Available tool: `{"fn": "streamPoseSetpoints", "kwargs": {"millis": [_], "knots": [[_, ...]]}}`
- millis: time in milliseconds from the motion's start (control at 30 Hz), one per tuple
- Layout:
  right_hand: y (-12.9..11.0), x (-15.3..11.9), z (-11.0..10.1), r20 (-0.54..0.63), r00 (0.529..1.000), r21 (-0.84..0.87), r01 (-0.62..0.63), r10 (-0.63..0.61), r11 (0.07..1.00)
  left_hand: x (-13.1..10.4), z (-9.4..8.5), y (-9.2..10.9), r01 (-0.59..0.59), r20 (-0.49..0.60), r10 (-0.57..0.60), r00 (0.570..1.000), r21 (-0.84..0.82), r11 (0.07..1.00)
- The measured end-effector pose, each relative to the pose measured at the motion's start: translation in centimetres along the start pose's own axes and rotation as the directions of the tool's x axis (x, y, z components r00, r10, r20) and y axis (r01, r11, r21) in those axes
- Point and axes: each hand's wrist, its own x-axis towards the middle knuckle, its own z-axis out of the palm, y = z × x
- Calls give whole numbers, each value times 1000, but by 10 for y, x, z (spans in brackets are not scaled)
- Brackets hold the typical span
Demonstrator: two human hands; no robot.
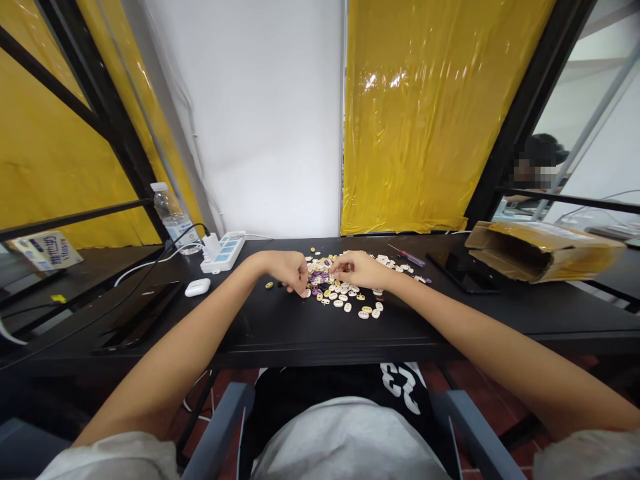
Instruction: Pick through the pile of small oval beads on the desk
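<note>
A spread of small oval pieces (341, 291), white, yellow and purple, lies on the black table (300, 333). My left hand (290, 272) is at the left edge of the spread, its fingers curled and pressed together over a few pieces; what it holds, if anything, is too small to name. Over the upper middle of the spread is my right hand (354, 268), its thumb and fingertips pinched together near the pieces. Whatever is between those fingertips cannot be made out. The two hands are a short way apart, with pieces between them.
A screwdriver (411, 258), a black phone (463, 273) and an open cardboard box (545, 252) lie to the right. On the left are a power strip (225, 253), a white earphone case (197, 287), a dark tablet (140, 315) and a water bottle (175, 217).
</note>
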Motion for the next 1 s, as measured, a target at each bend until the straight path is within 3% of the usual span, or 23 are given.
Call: {"fn": "streamPoseSetpoints", "kwargs": {"millis": [167, 367, 600, 867, 1000], "knots": [[-1, 0, 0, 8, 1000, 8, -4, 4, 1000, 1, 2, 3, -27, 9, 27, 1000, -35, 999], [-1, 0, 0, -6, 1000, -5, -1, 1, 1000, 1, 6, 10, -33, -16, 34, 999, 44, 999], [-15, -3, 1, -33, 998, 70, 54, -51, 996, 5, 7, 2, -74, 32, 75, 997, -16, 997], [-29, -5, 9, 80, 991, 111, 100, -109, 989, 0, -1, -7, -8, -19, 6, 1000, -97, 995], [-26, -4, 11, 80, 984, 45, 155, -158, 987, -11, -15, -25, 127, -149, -126, 981, -6, 992]]}}
